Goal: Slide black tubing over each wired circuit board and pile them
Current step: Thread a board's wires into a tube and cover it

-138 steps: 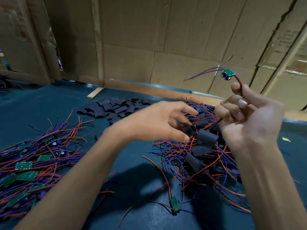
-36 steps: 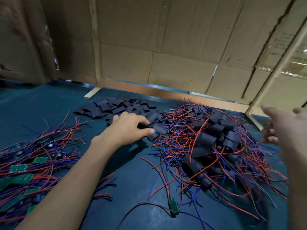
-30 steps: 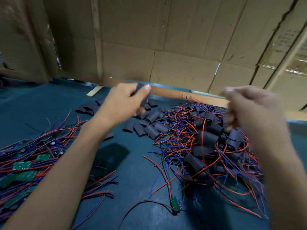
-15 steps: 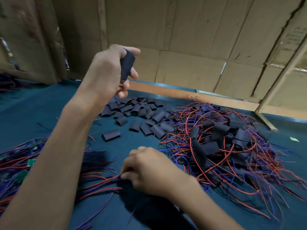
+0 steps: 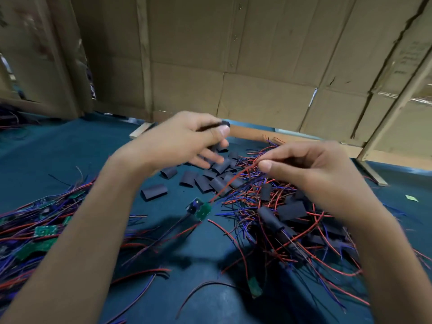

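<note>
Head view: at far left on the desk (image 5: 58,148) we see a heap of bare boards (image 5: 44,232) with red and blue leads. Our left hand (image 5: 177,141) pinches a flattened black tube (image 5: 214,125) between thumb and forefinger, its long axis running left to right, raised above the loose tubes (image 5: 203,178). Below hangs a green circuit board (image 5: 201,210), tilted, its red wire (image 5: 233,180) rising up and to the right into our right hand (image 5: 311,167), which pinches that wire at the fingertips. Beneath the right hand lies the pile of sleeved boards (image 5: 285,216); cardboard walls (image 5: 257,66) stand behind.
</note>
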Action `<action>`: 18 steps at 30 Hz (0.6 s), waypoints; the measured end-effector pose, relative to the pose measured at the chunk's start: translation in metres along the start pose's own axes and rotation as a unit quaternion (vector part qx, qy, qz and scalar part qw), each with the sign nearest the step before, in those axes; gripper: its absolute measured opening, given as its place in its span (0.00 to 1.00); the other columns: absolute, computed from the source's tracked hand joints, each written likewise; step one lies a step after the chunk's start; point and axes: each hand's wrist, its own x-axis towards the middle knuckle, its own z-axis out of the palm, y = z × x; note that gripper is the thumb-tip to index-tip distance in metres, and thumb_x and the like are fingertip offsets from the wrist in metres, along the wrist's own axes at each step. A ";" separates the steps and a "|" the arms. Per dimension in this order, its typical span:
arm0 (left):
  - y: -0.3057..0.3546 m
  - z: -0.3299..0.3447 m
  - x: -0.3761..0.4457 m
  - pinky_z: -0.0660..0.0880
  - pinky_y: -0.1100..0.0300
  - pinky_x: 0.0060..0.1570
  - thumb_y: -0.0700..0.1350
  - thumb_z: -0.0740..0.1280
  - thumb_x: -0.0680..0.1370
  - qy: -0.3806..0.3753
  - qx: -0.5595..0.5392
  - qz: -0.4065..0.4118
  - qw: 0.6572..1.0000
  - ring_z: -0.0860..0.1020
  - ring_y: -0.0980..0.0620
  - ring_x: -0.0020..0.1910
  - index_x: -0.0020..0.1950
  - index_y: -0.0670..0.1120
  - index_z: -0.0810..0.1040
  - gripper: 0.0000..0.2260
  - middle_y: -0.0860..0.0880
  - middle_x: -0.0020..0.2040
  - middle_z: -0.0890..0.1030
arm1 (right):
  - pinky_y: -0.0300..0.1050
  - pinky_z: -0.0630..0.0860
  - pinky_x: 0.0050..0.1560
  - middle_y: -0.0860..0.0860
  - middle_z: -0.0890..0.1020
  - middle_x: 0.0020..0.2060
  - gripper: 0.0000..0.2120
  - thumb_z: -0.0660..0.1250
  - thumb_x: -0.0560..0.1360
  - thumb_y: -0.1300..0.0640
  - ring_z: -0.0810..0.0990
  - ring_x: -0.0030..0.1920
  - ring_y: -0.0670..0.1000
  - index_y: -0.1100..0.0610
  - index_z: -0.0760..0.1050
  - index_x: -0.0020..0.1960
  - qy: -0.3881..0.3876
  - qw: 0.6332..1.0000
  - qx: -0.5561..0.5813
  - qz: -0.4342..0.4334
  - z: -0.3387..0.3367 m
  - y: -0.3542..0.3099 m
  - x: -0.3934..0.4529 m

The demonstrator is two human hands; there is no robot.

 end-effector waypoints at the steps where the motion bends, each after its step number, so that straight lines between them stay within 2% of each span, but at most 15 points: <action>1: -0.002 0.007 0.002 0.82 0.44 0.53 0.47 0.62 0.84 -0.021 -0.005 -0.014 1.000 0.86 0.44 0.48 0.63 0.46 0.77 0.10 0.45 0.54 0.84 | 0.42 0.79 0.46 0.49 0.87 0.39 0.03 0.77 0.72 0.56 0.83 0.39 0.44 0.49 0.86 0.45 0.026 1.000 0.012 0.002 -0.002 0.002 0.000; 4: -0.010 0.024 0.005 0.80 0.40 0.50 0.47 0.61 0.85 -0.085 0.036 -0.059 0.994 0.86 0.38 0.44 0.58 0.41 0.76 0.10 0.49 0.43 0.82 | 0.52 0.82 0.47 0.54 0.87 0.38 0.02 0.75 0.74 0.58 0.85 0.38 0.51 0.53 0.86 0.46 0.103 0.994 0.043 0.016 -0.006 0.007 0.001; 6: -0.017 0.029 0.008 0.80 0.46 0.41 0.48 0.60 0.85 -0.099 0.027 -0.100 0.990 0.84 0.44 0.33 0.55 0.41 0.75 0.10 0.47 0.41 0.79 | 0.50 0.83 0.46 0.56 0.87 0.38 0.03 0.74 0.76 0.60 0.86 0.38 0.53 0.56 0.86 0.45 0.136 0.988 0.072 0.023 -0.007 0.009 0.002; 7: -0.019 0.029 0.010 0.80 0.51 0.35 0.49 0.60 0.85 -0.093 0.030 -0.111 0.989 0.81 0.47 0.29 0.55 0.40 0.75 0.12 0.44 0.43 0.76 | 0.48 0.83 0.45 0.56 0.87 0.38 0.03 0.73 0.76 0.61 0.86 0.38 0.54 0.56 0.86 0.45 0.143 0.986 0.086 0.028 -0.008 0.009 0.002; 9: -0.023 0.028 0.013 0.72 0.59 0.27 0.51 0.59 0.85 -0.067 0.085 -0.103 0.989 0.75 0.50 0.27 0.55 0.39 0.75 0.15 0.41 0.43 0.74 | 0.45 0.83 0.42 0.58 0.86 0.39 0.04 0.72 0.77 0.63 0.86 0.37 0.55 0.57 0.85 0.44 0.139 0.982 0.115 0.046 -0.007 0.009 0.003; 10: -0.025 0.025 0.014 0.69 0.62 0.26 0.53 0.59 0.85 -0.050 0.116 -0.094 0.988 0.73 0.51 0.26 0.54 0.39 0.75 0.16 0.42 0.40 0.74 | 0.45 0.83 0.40 0.59 0.86 0.39 0.05 0.72 0.77 0.63 0.86 0.37 0.55 0.58 0.85 0.44 0.130 0.981 0.129 0.061 -0.006 0.009 0.004; 12: -0.027 0.016 0.016 0.70 0.62 0.23 0.53 0.59 0.85 -0.012 0.151 -0.091 0.984 0.74 0.53 0.24 0.53 0.41 0.76 0.16 0.46 0.35 0.73 | 0.45 0.83 0.38 0.57 0.85 0.37 0.05 0.72 0.76 0.64 0.85 0.36 0.54 0.58 0.85 0.43 0.103 0.980 0.138 0.096 -0.005 0.009 0.005; 14: -0.029 0.002 0.016 0.77 0.59 0.26 0.52 0.59 0.85 0.007 0.162 -0.106 0.981 0.79 0.52 0.24 0.54 0.42 0.75 0.14 0.44 0.36 0.75 | 0.45 0.83 0.37 0.55 0.85 0.36 0.04 0.73 0.76 0.64 0.85 0.36 0.52 0.59 0.85 0.43 0.070 0.983 0.112 0.126 -0.002 0.010 0.005; 16: -0.032 -0.015 0.013 0.82 0.54 0.36 0.54 0.60 0.84 0.020 0.199 -0.126 0.972 0.84 0.49 0.29 0.54 0.48 0.75 0.10 0.44 0.40 0.81 | 0.43 0.83 0.38 0.56 0.85 0.36 0.03 0.73 0.75 0.64 0.85 0.36 0.50 0.60 0.85 0.43 0.029 0.986 0.080 0.143 0.005 0.010 0.005; 18: -0.034 -0.029 0.009 0.81 0.52 0.45 0.55 0.61 0.83 0.041 0.239 -0.134 0.961 0.85 0.49 0.32 0.53 0.51 0.75 0.09 0.45 0.46 0.83 | 0.42 0.83 0.40 0.57 0.86 0.37 0.03 0.73 0.76 0.65 0.86 0.38 0.51 0.62 0.84 0.44 -0.014 0.984 0.083 0.154 0.016 0.009 0.005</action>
